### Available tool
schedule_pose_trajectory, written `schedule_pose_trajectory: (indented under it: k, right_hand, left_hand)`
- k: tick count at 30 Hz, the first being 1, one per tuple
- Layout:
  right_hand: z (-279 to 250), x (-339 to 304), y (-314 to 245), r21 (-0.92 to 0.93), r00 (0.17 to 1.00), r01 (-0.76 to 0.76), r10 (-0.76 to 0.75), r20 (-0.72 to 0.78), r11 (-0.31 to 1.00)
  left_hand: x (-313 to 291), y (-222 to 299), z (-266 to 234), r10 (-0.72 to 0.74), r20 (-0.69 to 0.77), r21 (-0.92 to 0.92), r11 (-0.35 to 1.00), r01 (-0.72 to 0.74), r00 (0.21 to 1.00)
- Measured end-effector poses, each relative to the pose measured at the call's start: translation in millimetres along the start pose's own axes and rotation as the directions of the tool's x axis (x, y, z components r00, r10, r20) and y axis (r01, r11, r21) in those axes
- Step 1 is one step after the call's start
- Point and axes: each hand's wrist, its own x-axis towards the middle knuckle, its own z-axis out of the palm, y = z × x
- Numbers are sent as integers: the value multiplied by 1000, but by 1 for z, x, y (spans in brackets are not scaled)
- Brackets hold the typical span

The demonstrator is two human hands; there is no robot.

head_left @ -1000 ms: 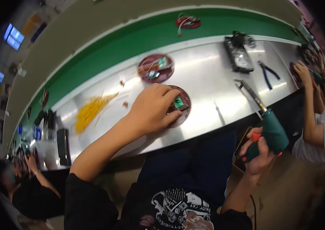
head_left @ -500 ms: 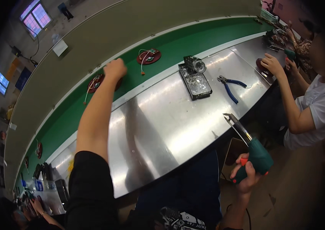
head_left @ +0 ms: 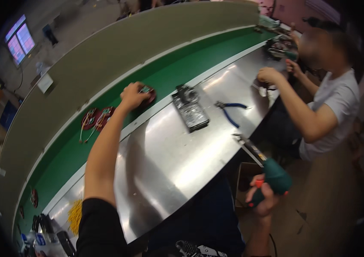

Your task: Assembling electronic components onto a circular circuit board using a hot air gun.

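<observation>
My left hand [head_left: 133,97] reaches over the green strip, its fingers closed round the edge of a dark red disc [head_left: 151,99] with a small circuit board on it. To its left lie two similar dark red discs [head_left: 88,121] with white wires, side by side, partly overlapped by my forearm. In my right hand [head_left: 264,199] is a green gun-shaped soldering tool [head_left: 278,176] with an orange-red trigger. Its metal tip points up and left, over the bench's front edge. A black soldering stand [head_left: 192,115] and blue-handled cutters [head_left: 230,112] rest on the metal bench [head_left: 165,171].
A low partition [head_left: 113,55] runs behind the green strip [head_left: 177,62]. At the right, a co-worker in a white shirt [head_left: 340,94] works at the same bench. Yellow wires [head_left: 75,216] lie by my left sleeve, near a bottle and dark objects. A box [head_left: 245,171] sits below the bench.
My left hand has moved right along the strip, from beside the left discs to the wired disc farther right, and now grips it. The view has shifted; the right hand still holds the soldering tool.
</observation>
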Motion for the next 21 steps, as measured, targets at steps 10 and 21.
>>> schedule_pose_trajectory:
  k: [10, 21]
  right_hand:
    - [75, -4, 2, 161, 934, -80, 17, 357, 984]
    - [157, 12, 47, 211, 900, -220, 114, 420, 953]
  left_hand:
    - [-312, 82, -122, 413, 206, -137, 910, -392, 887]
    - [-404, 33, -188, -39, -131, 45, 998, 45, 991]
